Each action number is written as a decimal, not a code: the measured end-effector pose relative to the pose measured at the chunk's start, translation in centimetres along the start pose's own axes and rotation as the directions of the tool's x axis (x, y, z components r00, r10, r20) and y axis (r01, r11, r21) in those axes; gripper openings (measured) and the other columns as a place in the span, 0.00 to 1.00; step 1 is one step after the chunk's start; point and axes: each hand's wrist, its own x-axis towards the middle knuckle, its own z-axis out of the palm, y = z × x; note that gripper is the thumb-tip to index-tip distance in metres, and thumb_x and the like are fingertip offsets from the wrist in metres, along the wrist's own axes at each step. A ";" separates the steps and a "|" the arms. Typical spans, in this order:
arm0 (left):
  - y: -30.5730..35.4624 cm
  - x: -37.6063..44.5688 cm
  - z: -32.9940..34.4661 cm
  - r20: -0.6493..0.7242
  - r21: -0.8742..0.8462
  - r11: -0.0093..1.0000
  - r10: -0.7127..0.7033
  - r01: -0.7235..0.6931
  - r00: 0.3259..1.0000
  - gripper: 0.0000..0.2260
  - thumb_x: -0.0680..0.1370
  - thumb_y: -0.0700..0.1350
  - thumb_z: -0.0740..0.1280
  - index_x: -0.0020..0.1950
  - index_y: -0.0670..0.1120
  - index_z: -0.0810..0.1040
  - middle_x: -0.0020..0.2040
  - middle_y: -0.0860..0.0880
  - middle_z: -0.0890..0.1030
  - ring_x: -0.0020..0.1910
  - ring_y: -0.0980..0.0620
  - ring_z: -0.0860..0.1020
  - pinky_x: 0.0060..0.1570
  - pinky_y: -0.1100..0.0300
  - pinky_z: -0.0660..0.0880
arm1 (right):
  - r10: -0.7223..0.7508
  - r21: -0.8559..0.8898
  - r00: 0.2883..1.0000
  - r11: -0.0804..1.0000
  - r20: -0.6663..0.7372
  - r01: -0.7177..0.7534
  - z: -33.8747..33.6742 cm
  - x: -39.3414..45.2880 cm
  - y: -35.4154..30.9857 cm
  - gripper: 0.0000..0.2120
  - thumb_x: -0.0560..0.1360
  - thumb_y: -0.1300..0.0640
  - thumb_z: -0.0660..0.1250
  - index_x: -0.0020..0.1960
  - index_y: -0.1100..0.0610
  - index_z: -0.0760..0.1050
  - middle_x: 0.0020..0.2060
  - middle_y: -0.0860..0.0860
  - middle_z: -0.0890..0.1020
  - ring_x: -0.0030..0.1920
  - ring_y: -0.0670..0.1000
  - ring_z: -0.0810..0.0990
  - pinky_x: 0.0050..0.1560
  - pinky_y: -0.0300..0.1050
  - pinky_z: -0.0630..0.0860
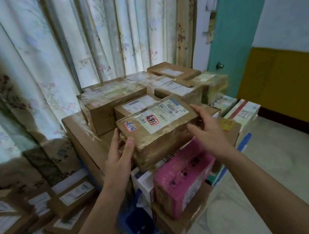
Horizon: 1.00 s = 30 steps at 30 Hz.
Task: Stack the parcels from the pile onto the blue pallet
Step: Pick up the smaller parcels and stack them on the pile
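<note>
Pale tiled floor [274, 159] runs along the right side of a small room, with flowered curtains [43, 63] hanging behind everything and a teal door [236, 26] at far right.

Nearest on the left, the pile [24, 210] of brown labelled parcels lies low beside the curtain hem. Just right of it, a corner of the blue pallet [137, 228] shows under the stack [180, 192], whose near face holds a pink box [184, 180] on a brown carton.

Above the pink box, both hands hold one taped brown parcel [159, 132]. The left hand [118, 151] grips its near-left corner, thumb on the front face and fingers behind. The right hand [206, 121] clasps the right end, thumb low on the front and fingers curled over the top edge. The parcel's long axis runs left to right, rising slightly toward the far right; its label faces up and its broad front slopes toward the viewer. Its near-left part appears to overhang the pink box.

Risks, as I judge them: glossy tape gives a slippery hold, so the parcel may slide out of a loose grip. If let go while tilted and overhanging, it could tip forward off the stack. A push to seat it might shove the smaller cartons [134, 105] just behind it out of line.

Farther back, more wrapped cartons reach the curtains.
</note>
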 end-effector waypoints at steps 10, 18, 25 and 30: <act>-2.8 1.3 5.8 -0.189 0.043 0.997 -0.058 0.067 0.980 0.33 0.77 0.60 0.64 0.81 0.59 0.59 0.62 0.63 0.75 0.55 0.65 0.78 0.52 0.62 0.78 | -0.046 -0.096 0.975 0.993 0.218 0.068 -2.9 5.9 6.3 0.31 0.78 0.46 0.68 0.79 0.49 0.64 0.71 0.46 0.74 0.69 0.47 0.73 0.70 0.56 0.74; -3.2 1.5 7.1 -0.229 0.128 0.988 -0.058 0.089 0.972 0.37 0.75 0.65 0.68 0.81 0.60 0.59 0.72 0.55 0.74 0.67 0.54 0.77 0.65 0.47 0.77 | -0.061 -0.016 0.954 0.997 0.292 0.069 -3.4 7.7 8.7 0.31 0.79 0.48 0.69 0.78 0.47 0.63 0.68 0.44 0.75 0.68 0.46 0.74 0.69 0.56 0.76; -3.1 3.0 7.4 -0.366 0.152 0.984 -0.031 0.093 0.930 0.26 0.82 0.59 0.60 0.79 0.54 0.65 0.68 0.52 0.77 0.64 0.51 0.79 0.57 0.53 0.81 | -0.106 -0.036 0.962 0.992 0.250 0.118 -2.6 8.9 8.6 0.34 0.76 0.48 0.73 0.77 0.44 0.62 0.71 0.48 0.73 0.69 0.52 0.74 0.68 0.60 0.76; -2.7 3.1 7.7 -0.332 0.200 0.978 0.011 0.060 0.943 0.22 0.85 0.58 0.56 0.77 0.52 0.69 0.66 0.53 0.80 0.64 0.54 0.80 0.55 0.59 0.80 | -0.140 -0.037 0.963 0.988 0.229 0.152 -2.0 9.1 8.8 0.29 0.76 0.49 0.72 0.74 0.47 0.66 0.68 0.47 0.75 0.68 0.50 0.74 0.65 0.59 0.77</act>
